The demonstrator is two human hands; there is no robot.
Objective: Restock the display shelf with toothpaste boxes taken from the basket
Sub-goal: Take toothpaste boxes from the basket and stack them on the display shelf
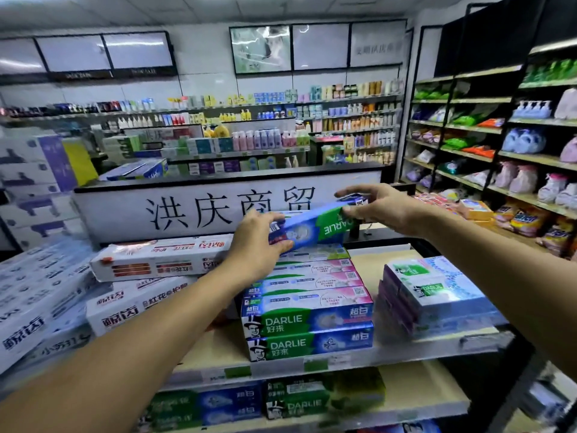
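A blue and green Darlie toothpaste box (312, 228) hangs tilted above the back of the stack of Darlie boxes (309, 307) on the top display shelf (343, 359). My left hand (256, 242) grips its left end, thumb on top and fingers below. My right hand (379, 207) pinches its right end, where a second dark box end (356, 200) shows under the fingers. The basket is out of view.
White and red toothpaste boxes (156, 260) lie piled to the left. A pink-edged Darlie pack stack (427, 295) sits on the right of the shelf. A sign with large black characters (218, 207) stands behind. Stocked shelves (499, 145) rise at right; a lower shelf holds more Darlie boxes (281, 401).
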